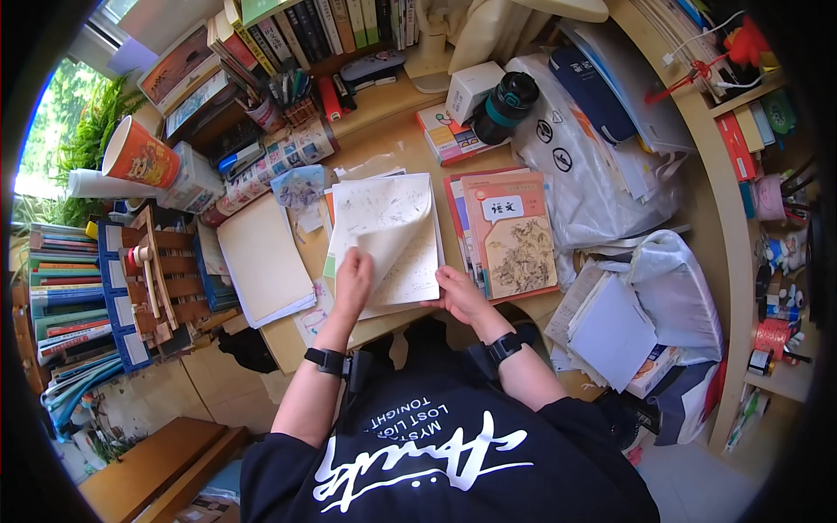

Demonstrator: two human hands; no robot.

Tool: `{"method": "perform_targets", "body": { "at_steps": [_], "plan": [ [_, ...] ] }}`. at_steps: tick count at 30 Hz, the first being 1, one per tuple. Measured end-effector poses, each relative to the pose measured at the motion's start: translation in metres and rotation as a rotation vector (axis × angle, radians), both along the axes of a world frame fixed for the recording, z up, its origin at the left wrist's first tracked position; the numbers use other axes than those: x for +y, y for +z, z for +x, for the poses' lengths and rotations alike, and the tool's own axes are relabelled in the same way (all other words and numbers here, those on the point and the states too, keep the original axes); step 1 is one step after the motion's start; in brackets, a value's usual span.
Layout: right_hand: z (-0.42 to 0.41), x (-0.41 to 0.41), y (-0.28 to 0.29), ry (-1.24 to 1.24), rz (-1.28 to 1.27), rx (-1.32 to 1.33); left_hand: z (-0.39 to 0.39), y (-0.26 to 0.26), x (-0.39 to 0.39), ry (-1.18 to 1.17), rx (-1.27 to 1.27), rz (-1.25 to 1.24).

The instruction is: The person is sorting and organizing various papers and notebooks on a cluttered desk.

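A stack of handwritten sheets (382, 206) lies on the desk before me. My left hand (354, 278), slightly blurred, pinches the lower left part of the top sheet and lifts it, so its pale underside (395, 252) curls over. Writing shows on the sheet below. At the stack's lower right corner my right hand (461, 295) grips the edge, thumb on top and fingers underneath. Just right of the stack is a textbook (516, 235) with a landscape drawing on its cover, on top of other books. Left of my left hand rests a pile of blank-looking paper (265, 258).
A black bottle with a teal band (505, 108) stands by a white box (472, 91). Further right are a plastic bag (556, 170) and loose papers (611, 330). An orange paper cup (140, 153) and a wooden rack (160, 278) are at left. Books (333, 29) line the back shelf.
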State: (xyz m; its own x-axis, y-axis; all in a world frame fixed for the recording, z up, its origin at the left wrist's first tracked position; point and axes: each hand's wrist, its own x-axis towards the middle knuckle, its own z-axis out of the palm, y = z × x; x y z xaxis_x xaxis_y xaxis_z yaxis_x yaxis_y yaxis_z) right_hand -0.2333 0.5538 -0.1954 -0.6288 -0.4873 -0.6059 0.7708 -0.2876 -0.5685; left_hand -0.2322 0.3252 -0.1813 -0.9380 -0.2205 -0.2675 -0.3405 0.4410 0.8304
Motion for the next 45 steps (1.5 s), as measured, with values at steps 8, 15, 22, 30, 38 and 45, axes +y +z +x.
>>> {"method": "perform_targets", "body": {
  "at_steps": [8,15,22,30,38,45],
  "plan": [
    [0.006,0.005,-0.003,-0.072,-0.122,0.0,-0.007,0.012,0.002,0.227,0.229,0.197],
    [0.0,-0.005,-0.004,-0.06,-0.027,-0.002,0.011,0.014,0.013,-0.328,0.098,0.032],
    [-0.011,-0.022,0.002,0.036,0.235,0.086,0.019,0.027,0.036,-0.538,0.246,-0.23],
    [0.001,-0.014,-0.003,0.017,0.285,0.169,-0.006,-0.007,-0.018,0.26,-0.059,0.609],
    [-0.02,0.04,0.007,-0.022,0.277,0.291,-0.034,0.09,-0.086,0.324,0.103,0.85],
    [-0.072,0.083,-0.007,-0.093,0.646,0.43,-0.029,0.088,-0.082,0.441,0.007,0.891]
  ]
}}
